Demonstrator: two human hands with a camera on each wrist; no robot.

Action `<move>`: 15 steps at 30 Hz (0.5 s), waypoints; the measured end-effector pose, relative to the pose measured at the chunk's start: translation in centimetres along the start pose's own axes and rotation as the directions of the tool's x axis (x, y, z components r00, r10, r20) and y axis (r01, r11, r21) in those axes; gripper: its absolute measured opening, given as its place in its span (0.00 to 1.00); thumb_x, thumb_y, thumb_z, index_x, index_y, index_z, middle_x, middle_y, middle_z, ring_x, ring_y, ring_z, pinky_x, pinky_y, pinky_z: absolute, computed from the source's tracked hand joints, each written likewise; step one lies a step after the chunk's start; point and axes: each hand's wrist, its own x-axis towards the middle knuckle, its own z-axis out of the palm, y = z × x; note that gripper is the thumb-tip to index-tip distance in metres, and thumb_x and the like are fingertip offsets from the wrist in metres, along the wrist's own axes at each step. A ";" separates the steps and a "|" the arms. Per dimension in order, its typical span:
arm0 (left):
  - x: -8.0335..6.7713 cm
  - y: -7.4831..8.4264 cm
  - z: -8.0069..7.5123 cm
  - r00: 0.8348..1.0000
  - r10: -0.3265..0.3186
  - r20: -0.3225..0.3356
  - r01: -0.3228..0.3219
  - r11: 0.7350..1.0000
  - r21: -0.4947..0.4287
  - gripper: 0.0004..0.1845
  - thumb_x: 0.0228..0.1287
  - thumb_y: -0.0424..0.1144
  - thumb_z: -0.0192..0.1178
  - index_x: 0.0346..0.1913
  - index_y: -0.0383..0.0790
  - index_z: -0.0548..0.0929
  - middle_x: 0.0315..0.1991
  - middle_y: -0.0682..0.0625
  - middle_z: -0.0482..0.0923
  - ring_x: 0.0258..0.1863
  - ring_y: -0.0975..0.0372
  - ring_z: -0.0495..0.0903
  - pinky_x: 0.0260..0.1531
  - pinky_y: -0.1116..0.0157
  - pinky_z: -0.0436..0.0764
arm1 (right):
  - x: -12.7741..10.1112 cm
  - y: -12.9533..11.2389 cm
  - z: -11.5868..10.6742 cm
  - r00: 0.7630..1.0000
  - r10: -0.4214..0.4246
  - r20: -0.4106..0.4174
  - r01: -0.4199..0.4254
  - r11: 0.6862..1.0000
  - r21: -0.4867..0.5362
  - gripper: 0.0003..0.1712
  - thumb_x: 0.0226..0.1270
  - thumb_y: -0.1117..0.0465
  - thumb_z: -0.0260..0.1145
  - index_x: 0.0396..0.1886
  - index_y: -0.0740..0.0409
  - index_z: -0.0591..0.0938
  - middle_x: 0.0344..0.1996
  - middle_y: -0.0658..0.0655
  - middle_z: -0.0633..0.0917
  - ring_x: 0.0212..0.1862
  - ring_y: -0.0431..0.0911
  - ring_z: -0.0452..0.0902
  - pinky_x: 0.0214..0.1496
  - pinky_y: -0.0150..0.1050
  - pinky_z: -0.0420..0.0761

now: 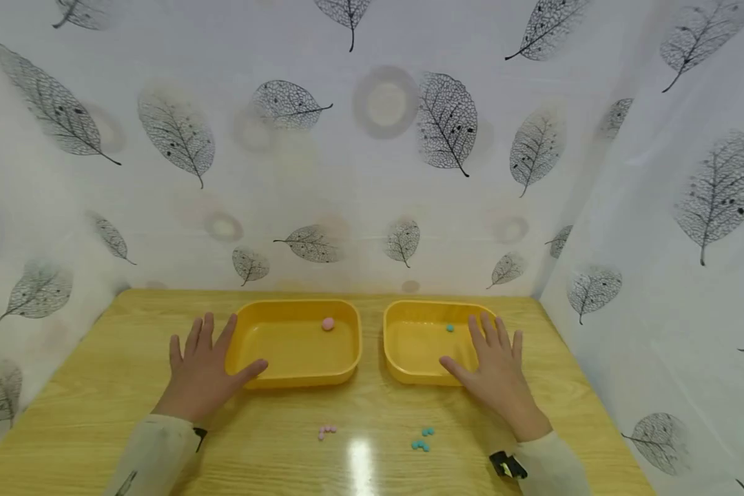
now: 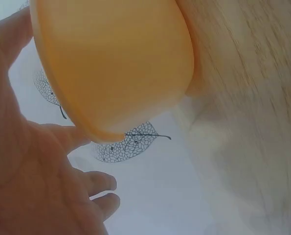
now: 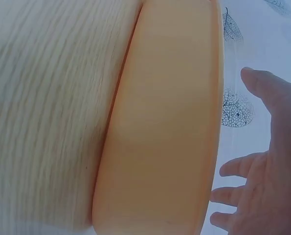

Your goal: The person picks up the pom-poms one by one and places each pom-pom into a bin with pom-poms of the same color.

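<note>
- Both hands lie flat on the wooden table [image 1: 99,386], fingers spread and straight, gripping nothing.
- The left hand [image 1: 201,368] rests at 9 o'clock of the left yellow tray [image 1: 297,375], thumb touching its near corner; the wrist view shows the tray wall right against the palm.
- The right hand [image 1: 496,372] sits at 3 o'clock of the right yellow tray [image 1: 403,372], its fingers over the tray's right rim.
- Sorting looks barely begun: one pink bead [image 1: 328,324] lies in the left tray, toward 1 o'clock of its floor.
- One teal bead [image 1: 449,328] lies in the right tray, near 12 o'clock.
- Left to move: a small cluster of pink beads [image 1: 326,431] on the table at 6 o'clock of the left tray.
- And a cluster of teal beads [image 1: 423,441] at 6 o'clock of the right tray, well apart from either hand.
- My read: one of each colour is in, the rest wait.
</note>
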 end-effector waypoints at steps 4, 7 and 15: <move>0.2 -0.1 0.1 1.000 0.002 0.007 -0.002 1.000 0.002 0.59 0.65 0.75 0.56 0.84 0.40 0.47 0.80 0.24 0.34 0.78 0.29 0.35 0.68 0.28 0.26 | -0.1 0.2 0.2 1.000 -0.017 -0.003 0.017 1.000 0.009 0.58 0.69 0.32 0.64 0.82 0.64 0.55 0.80 0.71 0.54 0.81 0.70 0.40 0.75 0.73 0.31; 0.2 0.0 0.2 0.999 -0.005 0.048 0.006 0.999 -0.033 0.59 0.64 0.75 0.57 0.84 0.40 0.46 0.80 0.24 0.34 0.77 0.27 0.39 0.69 0.26 0.39 | -0.1 0.3 0.4 0.999 -0.038 -0.004 0.038 0.999 0.018 0.56 0.70 0.33 0.64 0.82 0.65 0.57 0.80 0.71 0.56 0.80 0.70 0.43 0.75 0.73 0.34; 0.2 0.6 0.4 0.988 -0.029 0.154 0.043 0.995 -0.090 0.66 0.60 0.77 0.60 0.84 0.41 0.36 0.81 0.26 0.36 0.72 0.23 0.53 0.58 0.28 0.67 | 0.1 0.2 0.2 0.998 -0.068 0.007 0.067 0.997 0.037 0.53 0.71 0.35 0.64 0.80 0.66 0.61 0.79 0.70 0.60 0.80 0.68 0.49 0.76 0.71 0.37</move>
